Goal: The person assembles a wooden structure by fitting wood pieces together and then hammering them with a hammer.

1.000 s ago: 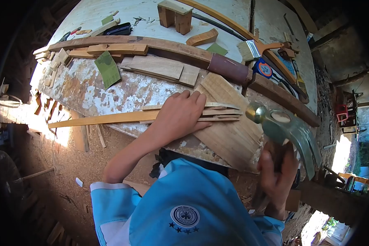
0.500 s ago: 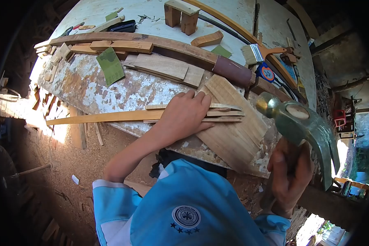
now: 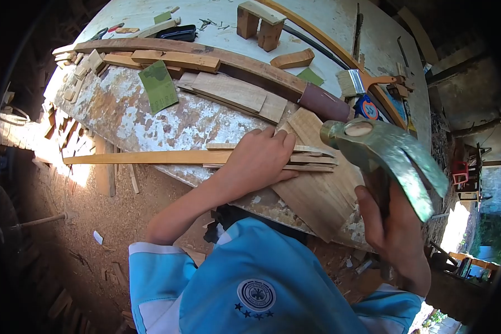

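My right hand is closed round the handle of a claw hammer, which is raised at the right with its striking face toward the wood strips. My left hand wraps over a bundle of thin wood strips, pressing it down, with the thumb on the near side. Out of the bundle a long narrow wood strip runs left past the table edge. Under the bundle's right end lies a wide flat board, set at a slant. The hammer head hangs apart from the strips.
Behind my hands lie a long curved beam, flat boards and green sandpaper. A paintbrush and a tape measure are at the right. A small wooden stand sits farther back on the paint-worn table.
My right hand has brought the hammer left and slightly up, nearer the strip ends, and the claw has turned. My left hand keeps its hold on the bundle. The view has shifted slightly.
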Available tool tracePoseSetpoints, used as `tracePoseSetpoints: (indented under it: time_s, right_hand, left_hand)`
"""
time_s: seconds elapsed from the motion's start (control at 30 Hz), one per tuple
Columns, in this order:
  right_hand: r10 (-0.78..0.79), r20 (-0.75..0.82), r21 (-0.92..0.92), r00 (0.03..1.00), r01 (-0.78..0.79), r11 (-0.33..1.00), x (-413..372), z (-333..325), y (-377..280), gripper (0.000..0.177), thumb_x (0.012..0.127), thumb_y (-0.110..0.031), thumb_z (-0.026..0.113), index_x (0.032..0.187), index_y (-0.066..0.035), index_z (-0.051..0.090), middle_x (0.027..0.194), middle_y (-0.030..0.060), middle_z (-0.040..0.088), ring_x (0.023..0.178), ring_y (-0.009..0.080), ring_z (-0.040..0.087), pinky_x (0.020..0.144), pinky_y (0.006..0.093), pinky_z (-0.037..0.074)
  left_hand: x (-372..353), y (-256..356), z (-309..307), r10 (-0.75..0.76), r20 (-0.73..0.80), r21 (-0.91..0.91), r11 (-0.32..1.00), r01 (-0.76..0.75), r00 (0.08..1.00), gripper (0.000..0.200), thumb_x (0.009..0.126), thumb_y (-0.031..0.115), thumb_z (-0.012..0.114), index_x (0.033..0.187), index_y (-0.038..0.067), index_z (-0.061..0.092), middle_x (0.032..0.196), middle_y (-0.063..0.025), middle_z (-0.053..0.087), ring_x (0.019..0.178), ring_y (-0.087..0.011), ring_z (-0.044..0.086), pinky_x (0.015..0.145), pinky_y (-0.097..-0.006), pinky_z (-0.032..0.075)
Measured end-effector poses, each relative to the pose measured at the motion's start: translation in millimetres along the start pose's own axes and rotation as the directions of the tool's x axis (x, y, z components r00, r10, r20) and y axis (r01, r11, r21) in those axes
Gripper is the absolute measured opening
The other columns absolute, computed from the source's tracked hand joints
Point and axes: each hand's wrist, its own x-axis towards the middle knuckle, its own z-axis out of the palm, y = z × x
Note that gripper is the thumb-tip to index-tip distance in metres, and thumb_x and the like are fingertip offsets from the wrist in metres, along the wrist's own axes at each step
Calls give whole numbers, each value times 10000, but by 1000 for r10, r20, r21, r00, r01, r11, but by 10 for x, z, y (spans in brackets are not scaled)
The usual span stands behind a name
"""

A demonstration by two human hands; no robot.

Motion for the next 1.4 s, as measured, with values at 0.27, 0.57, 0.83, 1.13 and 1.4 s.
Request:
tracePoseSetpoints:
  time_s: [0.27,0.57,0.83,1.13,1.4]
  right_hand:
    - [460,169,164,872,-485,859,-40,87,224,278,849,-107,591,1062,64,535,845,276,598,754,416,603,658,429,457]
    - [392,215,218,895,-435,874,-129,262,345,315,863,-135,574,1106,58,523,818,218,620,724,396,605,680,416,460]
    - [654,171,662,737,-578,478,-518,183,502,265,924,-158,506,1135,3,501,677,48,540,512,111,529,469,255,416]
    - [827,-25,837,562,-441,325,-692,217,567,266,958,-198,451,1167,-34,465,694,27,510,467,102,504,389,225,423]
    - [688,82,860,721,-400,316,-662,422,489,299,941,-161,476,1204,-17,482,688,32,531,489,88,500,405,229,400]
  left_hand:
    - [0,1,4,-7,7,-5,1000,7,1000,514,700,446,710,840,10,477,796,-123,568,793,-293,588,665,-379,486]
    - [0,24,21,-9,23,-5,1000,9,1000,513,692,437,717,837,17,460,804,-131,563,782,-304,573,664,-391,477]
    - [-2,28,16,1,7,-15,1000,0,1000,503,706,439,711,842,26,459,808,-131,549,767,-311,562,657,-403,464]
    - [9,27,21,13,9,-14,1000,-13,1000,500,713,447,706,832,25,466,787,-131,543,759,-321,558,656,-410,456]
    - [42,-14,-44,-21,62,-21,1000,23,998,498,702,455,714,837,30,493,792,-134,554,780,-326,570,651,-413,461]
